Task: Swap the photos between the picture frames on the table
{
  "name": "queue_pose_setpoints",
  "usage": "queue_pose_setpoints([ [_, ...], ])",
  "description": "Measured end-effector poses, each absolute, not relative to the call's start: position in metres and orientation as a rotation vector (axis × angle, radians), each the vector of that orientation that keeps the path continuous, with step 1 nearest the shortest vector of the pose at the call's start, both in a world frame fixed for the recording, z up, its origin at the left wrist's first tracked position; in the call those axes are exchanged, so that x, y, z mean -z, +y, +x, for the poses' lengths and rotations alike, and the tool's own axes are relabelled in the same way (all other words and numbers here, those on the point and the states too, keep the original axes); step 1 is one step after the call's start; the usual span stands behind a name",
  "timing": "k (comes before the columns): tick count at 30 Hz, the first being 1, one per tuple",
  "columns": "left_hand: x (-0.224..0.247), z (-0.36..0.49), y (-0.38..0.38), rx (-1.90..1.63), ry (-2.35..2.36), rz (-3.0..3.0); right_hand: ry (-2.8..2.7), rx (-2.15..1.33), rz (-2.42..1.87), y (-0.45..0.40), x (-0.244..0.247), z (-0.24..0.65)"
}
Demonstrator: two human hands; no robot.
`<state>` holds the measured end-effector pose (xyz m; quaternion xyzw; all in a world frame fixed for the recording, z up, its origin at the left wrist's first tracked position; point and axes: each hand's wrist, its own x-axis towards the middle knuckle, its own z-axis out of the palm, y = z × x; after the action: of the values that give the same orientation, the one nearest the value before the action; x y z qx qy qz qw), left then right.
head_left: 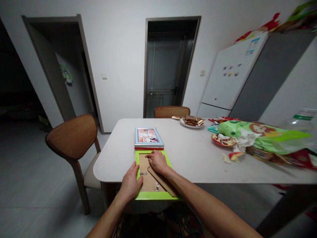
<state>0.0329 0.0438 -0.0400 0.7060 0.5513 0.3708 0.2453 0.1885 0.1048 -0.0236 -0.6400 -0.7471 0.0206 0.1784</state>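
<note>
A lime-green picture frame (158, 195) lies back side up at the table's front edge, its near end jutting past it. Its brown backing board (146, 181) carries small metal clips and a folded-out stand leg (164, 182). My left hand (130, 182) holds the frame's left side, thumb on the back and fingers along the rim. At the far end, my right hand (158, 161) has its fingers pinched on a metal clip (146, 156); the forearm crosses over the stand leg. Beyond the green frame sits a stack with a light-blue picture frame (148, 137) on top and red below.
A plate (192, 125) of brown-gold packets stands on the white table (114, 148). To the right are a green snack bag (267, 134), fruit peel (224, 140), crumpled tissue (247, 140) and a clear jar (303, 120). Wooden chairs (74, 135) stand left and behind.
</note>
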Motion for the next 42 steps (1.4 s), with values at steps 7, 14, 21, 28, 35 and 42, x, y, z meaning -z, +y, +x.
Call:
queue_pose_setpoints([
  [7, 0.042, 0.032, 0.044, -1.030, 1.486, 1.958, -2.296, -0.203, -1.395, 0.065, 0.021, 0.184],
  [14, 0.043, 0.034, 0.044, -0.994, 1.509, 1.949, -2.263, -0.136, -1.495, 0.061, 0.020, 0.168],
  [21, 0.047, 0.033, 0.047, -0.863, 1.606, 2.113, -2.263, -0.324, -1.317, 0.058, 0.016, 0.188],
  [28, 0.042, 0.034, 0.044, -0.866, 1.623, 2.112, -2.432, -0.655, -1.260, 0.035, 0.008, 0.230],
  [35, 0.043, 0.034, 0.044, -0.865, 1.628, 2.111, -2.379, -0.558, -1.260, 0.027, 0.011, 0.225],
  [42, 0.039, 0.035, 0.043, -0.816, 1.672, 2.133, -2.277, -0.453, -1.270, 0.029, 0.014, 0.218],
])
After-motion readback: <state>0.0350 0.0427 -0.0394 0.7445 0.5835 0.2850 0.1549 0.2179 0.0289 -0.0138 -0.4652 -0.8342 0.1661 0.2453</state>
